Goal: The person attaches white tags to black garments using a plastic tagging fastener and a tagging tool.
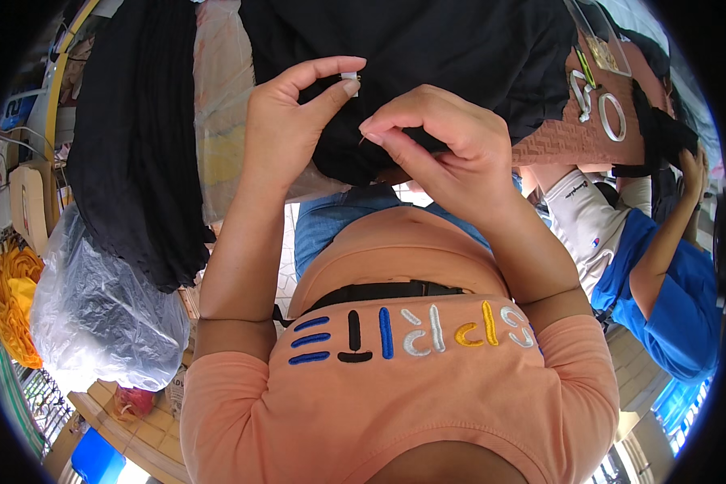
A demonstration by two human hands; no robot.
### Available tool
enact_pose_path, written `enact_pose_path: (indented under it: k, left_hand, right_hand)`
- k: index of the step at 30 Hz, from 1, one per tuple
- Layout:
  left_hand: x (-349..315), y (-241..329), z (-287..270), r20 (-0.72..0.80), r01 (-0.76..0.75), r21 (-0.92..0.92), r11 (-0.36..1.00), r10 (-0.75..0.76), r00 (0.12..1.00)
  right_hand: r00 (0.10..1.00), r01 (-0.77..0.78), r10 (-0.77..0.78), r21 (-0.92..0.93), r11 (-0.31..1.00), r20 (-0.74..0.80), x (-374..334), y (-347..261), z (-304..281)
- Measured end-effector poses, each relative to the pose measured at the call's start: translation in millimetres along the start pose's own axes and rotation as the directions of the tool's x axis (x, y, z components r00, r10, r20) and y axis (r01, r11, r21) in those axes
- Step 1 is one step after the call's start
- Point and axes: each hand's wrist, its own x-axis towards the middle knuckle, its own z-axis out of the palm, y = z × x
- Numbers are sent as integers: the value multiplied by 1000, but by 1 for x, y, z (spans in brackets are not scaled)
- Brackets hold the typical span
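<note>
My left hand (pixel 286 113) is raised over the black cloth (pixel 427 48), thumb and forefinger closed on a small white tag (pixel 349 77). To the right and a little nearer, my right hand (pixel 452 141) is pinched shut. A thin, short sliver pokes out below its fingertips; it is too small to tell whether it is a needle or a thread end. The two hands are apart. Black cloth spreads over the table beneath and beyond them.
At the table's right lie yellow-green thread snips (pixel 585 68), a white ring (pixel 612 118), a white strip (pixel 579 95) and a clear box (pixel 607 40). A person in blue (pixel 661 298) handles black cloth there. More black cloth (pixel 137 145) and a plastic bag (pixel 105 298) are left.
</note>
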Motion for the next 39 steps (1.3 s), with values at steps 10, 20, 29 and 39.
enact_pose_path:
  k: [10, 20, 29, 39]
  left_hand:
    - [-2, 7, -1, 34, 16, -133, 991, -12, 999]
    - [-2, 11, -1, 41, 16, -176, 984, -9, 999]
    - [-1, 10, 0, 44, 11, -187, 982, -2, 999]
    - [-2, 8, -1, 47, 15, -178, 984, -7, 999]
  right_hand:
    - [964, -205, 200, -8, 979, -173, -4, 23, 2]
    - [974, -165, 148, -90, 982, -170, -4, 25, 1]
    - [976, -156, 132, -133, 979, -170, -4, 27, 1]
    - [965, -235, 234, 6, 972, -119, -5, 29, 2]
